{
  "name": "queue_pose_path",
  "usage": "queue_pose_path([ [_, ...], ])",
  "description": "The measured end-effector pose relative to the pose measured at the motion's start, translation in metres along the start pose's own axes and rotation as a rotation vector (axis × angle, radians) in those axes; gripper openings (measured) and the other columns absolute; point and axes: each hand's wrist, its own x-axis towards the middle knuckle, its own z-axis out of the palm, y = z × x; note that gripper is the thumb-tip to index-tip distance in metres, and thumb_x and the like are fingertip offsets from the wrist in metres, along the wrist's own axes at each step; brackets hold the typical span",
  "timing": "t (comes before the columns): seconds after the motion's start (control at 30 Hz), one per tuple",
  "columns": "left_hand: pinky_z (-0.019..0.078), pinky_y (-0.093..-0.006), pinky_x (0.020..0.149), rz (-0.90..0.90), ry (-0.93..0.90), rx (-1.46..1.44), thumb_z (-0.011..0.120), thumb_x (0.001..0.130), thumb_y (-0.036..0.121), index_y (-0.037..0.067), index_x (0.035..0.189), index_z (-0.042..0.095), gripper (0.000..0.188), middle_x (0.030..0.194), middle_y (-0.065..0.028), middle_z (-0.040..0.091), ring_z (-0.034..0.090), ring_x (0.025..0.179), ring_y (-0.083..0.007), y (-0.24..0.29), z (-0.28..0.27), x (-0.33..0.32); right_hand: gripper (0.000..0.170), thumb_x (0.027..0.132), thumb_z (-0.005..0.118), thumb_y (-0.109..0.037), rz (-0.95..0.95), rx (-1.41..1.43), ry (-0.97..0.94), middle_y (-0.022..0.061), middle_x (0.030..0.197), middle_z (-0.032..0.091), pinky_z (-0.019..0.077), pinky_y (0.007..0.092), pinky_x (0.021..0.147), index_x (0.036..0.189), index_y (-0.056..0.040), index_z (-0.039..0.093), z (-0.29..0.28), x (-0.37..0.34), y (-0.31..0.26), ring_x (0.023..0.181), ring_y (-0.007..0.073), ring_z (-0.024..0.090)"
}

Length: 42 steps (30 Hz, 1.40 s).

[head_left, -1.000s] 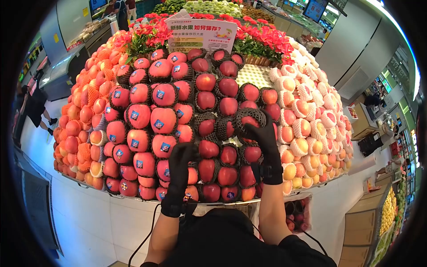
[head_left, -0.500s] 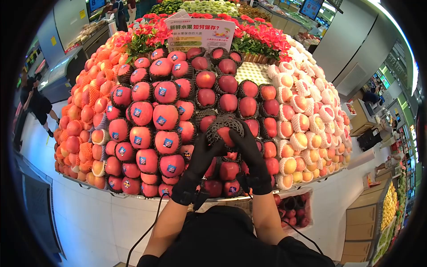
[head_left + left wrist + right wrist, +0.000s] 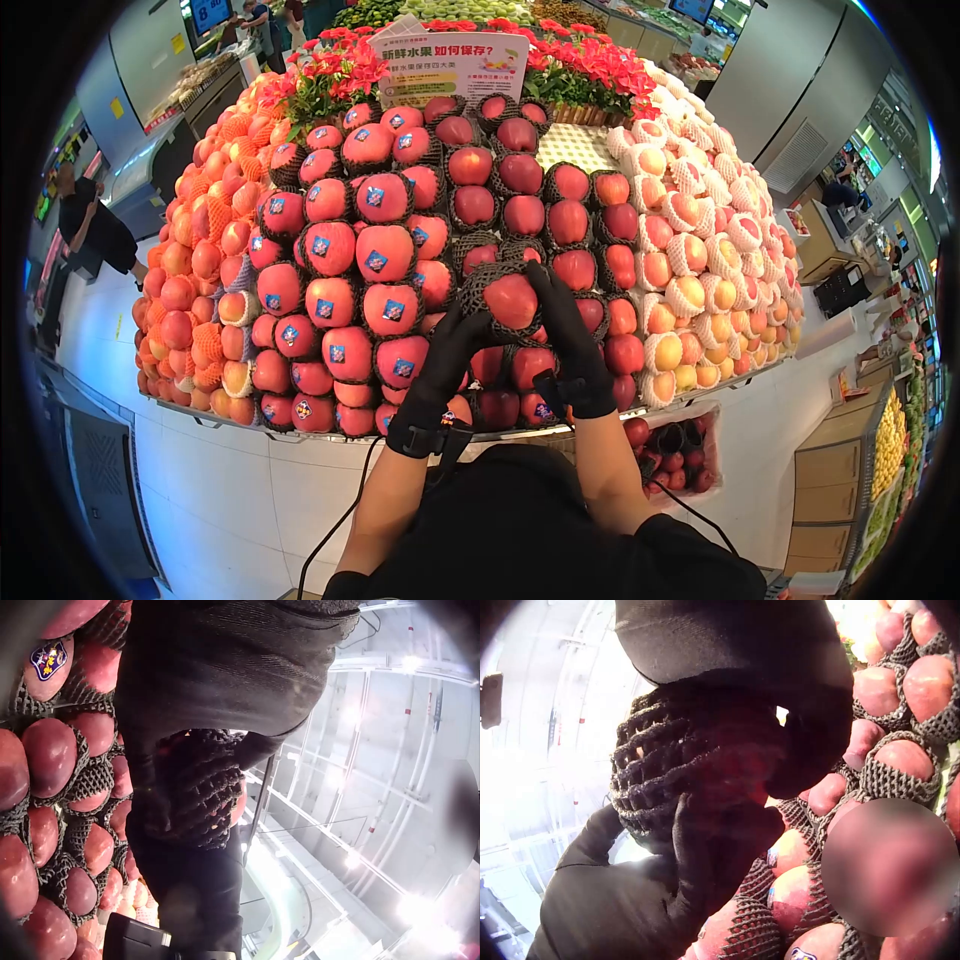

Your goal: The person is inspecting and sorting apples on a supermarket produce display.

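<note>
Apple [image 3: 512,302], red, lying near the centre of the head view, before the netted neighbouring apples [image 3: 524,215] at its twelve o'clock; whether it touches fruit beneath cannot be told. Left hand [image 3: 455,345], at eight o'clock, and right hand [image 3: 565,325], at four o'clock, both grip it, fingers curled and parted to its girth. Black foam net [image 3: 478,288] wraps its ten o'clock side, leaving red skin bare towards the person. Sound handling probably calls for light, even pressure from both sides, a net kept snug, and clearance from adjoining fruit to avoid bruising.
</note>
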Motion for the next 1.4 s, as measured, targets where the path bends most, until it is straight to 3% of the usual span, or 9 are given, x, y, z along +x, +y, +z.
queue_pose_path([
  [0.17,0.0512,-0.0358,0.090,0.047,0.050,0.164,0.053,0.093,0.013,0.000,0.128,0.048,0.038,0.118,-0.0110,0.057,0.059,0.106,-0.0209,0.020,0.002,-0.013,0.044,0.097,0.050,-0.035,0.113,0.101,-0.023,0.0072,0.115,0.060,0.0380,0.0308,0.099,0.125,-0.0009,0.056,-0.001,0.012,0.023,0.111,0.0161,0.052],
  [0.47,0.0486,-0.0322,0.091,0.112,0.229,0.337,0.063,0.090,0.013,-0.001,0.127,0.048,0.042,0.119,-0.0093,0.057,0.056,0.107,-0.0175,0.044,0.015,-0.034,0.036,0.095,0.056,-0.029,-0.028,-0.041,-0.258,0.0047,0.109,0.061,0.0438,0.0270,0.088,0.118,-0.0019,0.059,0.033,0.003,-0.009,0.101,0.0123,0.055],
  [0.7,0.0487,-0.0310,0.088,0.043,0.159,0.180,0.063,0.088,0.011,0.000,0.127,0.048,0.043,0.116,-0.0080,0.058,0.056,0.103,-0.0170,0.041,0.016,-0.034,0.035,0.095,0.055,-0.030,0.020,0.066,-0.160,0.0042,0.108,0.062,0.0442,0.0281,0.087,0.117,-0.0029,0.059,0.015,-0.008,-0.010,0.099,0.0116,0.054],
  [0.83,0.0486,-0.0295,0.083,-0.003,0.171,0.138,0.057,0.090,0.014,0.001,0.126,0.049,0.039,0.111,-0.0060,0.058,0.056,0.099,-0.0160,0.028,0.012,-0.034,0.036,0.096,0.053,-0.032,-0.210,-0.033,-0.046,0.0035,0.104,0.062,0.0439,0.0279,0.086,0.114,-0.0023,0.061,0.011,-0.034,-0.026,0.097,0.0111,0.054],
  [0.9,0.0489,-0.0299,0.083,-0.019,0.153,0.139,0.055,0.091,0.015,0.001,0.126,0.049,0.038,0.110,-0.0060,0.057,0.056,0.097,-0.0158,0.018,0.007,-0.031,0.037,0.095,0.054,-0.034,0.015,0.061,-0.049,0.0034,0.102,0.062,0.0436,0.0280,0.085,0.112,-0.0017,0.062,0.001,-0.013,-0.007,0.095,0.0108,0.053],
  [1.07,0.0512,-0.0337,0.085,-0.001,0.065,0.168,0.054,0.091,0.013,-0.001,0.126,0.049,0.038,0.115,-0.0093,0.055,0.057,0.098,-0.0176,-0.015,-0.015,-0.021,0.037,0.095,0.055,-0.037,0.037,-0.022,0.047,-0.0018,0.080,0.056,0.0401,0.0268,0.065,0.096,-0.0015,0.064,-0.013,-0.006,0.009,0.074,0.0070,0.047],
  [1.13,0.0519,-0.0357,0.086,0.138,0.011,0.530,0.053,0.092,0.014,-0.002,0.126,0.049,0.037,0.117,-0.0105,0.054,0.058,0.102,-0.0191,-0.030,-0.028,-0.020,0.037,0.094,0.056,-0.037,0.039,-0.028,0.059,-0.0036,0.072,0.052,0.0370,0.0266,0.058,0.090,-0.0017,0.064,-0.017,-0.005,0.016,0.067,0.0058,0.044],
  [1.27,0.0518,-0.0358,0.087,-0.028,0.103,-0.070,0.053,0.096,0.022,-0.001,0.126,0.049,0.038,0.122,-0.0112,0.053,0.057,0.110,-0.0215,-0.006,0.019,-0.019,0.037,0.094,0.057,-0.037,0.020,-0.027,0.083,-0.0039,0.069,0.051,0.0364,0.0266,0.056,0.088,-0.0010,0.065,-0.024,-0.001,0.026,0.064,0.0054,0.043],
  [1.4,0.0520,-0.0334,0.087,-0.134,0.159,-0.066,0.052,0.098,0.030,0.002,0.130,0.047,0.043,0.126,-0.0110,0.052,0.057,0.109,-0.0212,-0.010,0.019,-0.012,0.037,0.093,0.058,-0.035,0.025,-0.069,0.080,-0.0002,0.077,0.059,0.0413,0.0256,0.061,0.097,0.0007,0.067,-0.016,-0.003,0.028,0.069,0.0071,0.050],
])
